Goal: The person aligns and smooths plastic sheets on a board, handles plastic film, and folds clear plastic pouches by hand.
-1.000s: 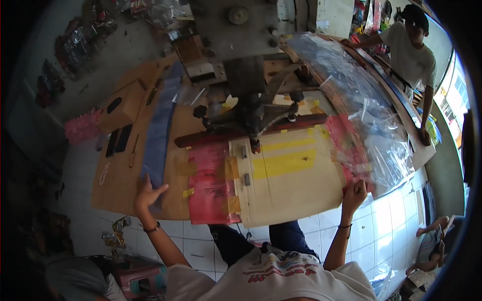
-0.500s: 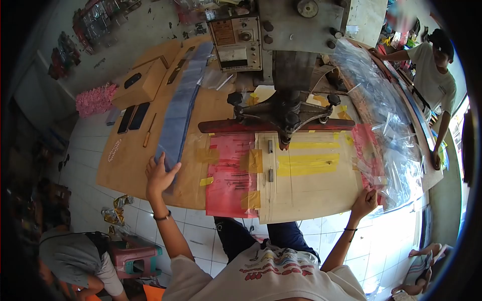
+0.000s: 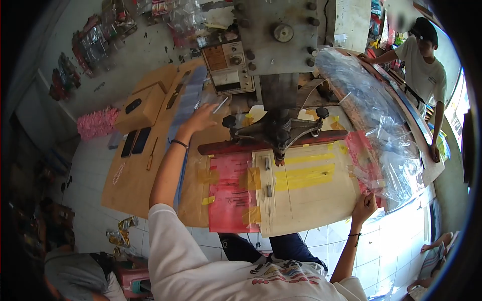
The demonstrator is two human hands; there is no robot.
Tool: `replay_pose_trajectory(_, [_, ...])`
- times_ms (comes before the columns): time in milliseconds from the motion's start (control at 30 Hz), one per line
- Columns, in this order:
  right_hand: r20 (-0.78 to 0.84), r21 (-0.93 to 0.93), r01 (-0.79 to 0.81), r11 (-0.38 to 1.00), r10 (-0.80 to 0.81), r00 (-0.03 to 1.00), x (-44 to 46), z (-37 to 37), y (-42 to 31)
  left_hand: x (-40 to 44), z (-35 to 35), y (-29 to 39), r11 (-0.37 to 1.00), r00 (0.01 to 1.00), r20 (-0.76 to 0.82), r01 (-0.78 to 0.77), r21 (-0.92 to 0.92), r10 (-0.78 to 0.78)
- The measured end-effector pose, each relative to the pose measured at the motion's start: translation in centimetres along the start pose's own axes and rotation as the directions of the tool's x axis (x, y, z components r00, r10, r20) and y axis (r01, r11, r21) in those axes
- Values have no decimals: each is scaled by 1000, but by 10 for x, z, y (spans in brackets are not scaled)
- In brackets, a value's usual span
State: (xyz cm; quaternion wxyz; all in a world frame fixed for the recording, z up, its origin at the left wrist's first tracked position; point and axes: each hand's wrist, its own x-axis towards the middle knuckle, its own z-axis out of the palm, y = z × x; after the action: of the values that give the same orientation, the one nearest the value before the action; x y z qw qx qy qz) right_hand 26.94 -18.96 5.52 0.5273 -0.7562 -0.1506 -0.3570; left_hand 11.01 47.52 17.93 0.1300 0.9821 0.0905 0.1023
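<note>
My left hand (image 3: 201, 118) reaches over the far end of the blue plastic sheets (image 3: 187, 104), fingers apart and seemingly holding nothing. A thin whitish stick (image 3: 221, 105) lies just beyond its fingertips; whether they touch is unclear. At the front right corner of the board, my right hand (image 3: 366, 206) is closed in a pinch on clear plastic film (image 3: 377, 188). Between the hands, a tan work board (image 3: 301, 205) carries yellow tape strips (image 3: 304, 175) and a red taped sheet (image 3: 230, 193). Over its back edge hangs the press's long dark red bar (image 3: 221, 148).
A press control box (image 3: 228, 67) stands at the back. Dark phone-like slabs (image 3: 141, 140), a wooden-handled tool (image 3: 151, 154) and a cardboard box (image 3: 143, 106) lie left. Clear plastic sheets (image 3: 351, 95) pile up right, where another person (image 3: 427, 75) stands.
My left hand has left the near end of the blue sheets and moved far forward to their back end. My right hand stays pinched at the corner. The view has tilted slightly up.
</note>
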Motion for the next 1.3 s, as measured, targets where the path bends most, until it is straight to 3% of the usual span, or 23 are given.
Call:
replay_pose_trajectory(67, [27, -24, -17, 1000, 18, 999, 0, -4, 3, 20, 15, 4, 964, 984, -35, -166, 208, 177])
replay_pose_trajectory(167, [23, -16, -41, 999, 42, 999, -3, -1, 11, 35, 36, -10, 912, 929, -57, -344, 225, 365])
replay_pose_trajectory(267, [14, -2, -46, 999, 46, 999, -3, 0, 10, 30, 35, 6, 888, 954, 7, -282, 362, 300])
replay_pose_trajectory(367, [19, 3, -43, 999, 43, 999, -6, -1, 13, 38, 32, -8, 933, 979, 27, -201, 297, 202])
replay_pose_trajectory(467, [26, -2, -38, 999, 38, 999, -2, -1, 12, 31, 23, -30, 934, 896, -307, -248, 257, 322])
replay_pose_trajectory(533, [26, -6, -43, 999, 43, 999, -2, -1, 10, 7, -23, -9, 971, 937, -275, -171, 169, 214])
replay_pose_trajectory(633, [38, -39, -52, 998, 54, 998, -3, -2, 10, -38, -88, 16, 994, 913, -406, 73, 87, -31])
replay_pose_trajectory(667, [33, -43, -48, 998, 49, 998, -2, -2, 10, -53, -108, 12, 988, 887, -450, 145, 54, -105])
replay_pose_trajectory(733, [28, -47, -39, 998, 41, 999, -2, -2, 9, -81, -146, 2, 991, 709, -694, -115, 65, 127])
replay_pose_trajectory(800, [22, -40, -19, 999, 20, 1000, -1, -1, 6, -114, -181, 24, 984, 540, -824, 130, -119, -171])
replay_pose_trajectory(867, [18, -35, -6, 999, 7, 1000, -1, 1, 6, -140, -210, 9, 929, 447, -853, -112, -354, -271])
replay_pose_trajectory(967, [21, -37, 5, 999, -4, 1000, -1, 0, 10, -165, -235, 53, 898, 266, -911, -227, -377, -315])
replay_pose_trajectory(1067, [22, -33, 23, 999, -22, 1000, -1, 1, 10, -182, -248, 83, 926, 141, -944, -197, -323, -300])
replay_pose_trajectory(1300, [5, -2, 7, 1000, -7, 1000, 0, 3, 4, -225, -247, 77, 925, 152, -924, -100, -367, -351])
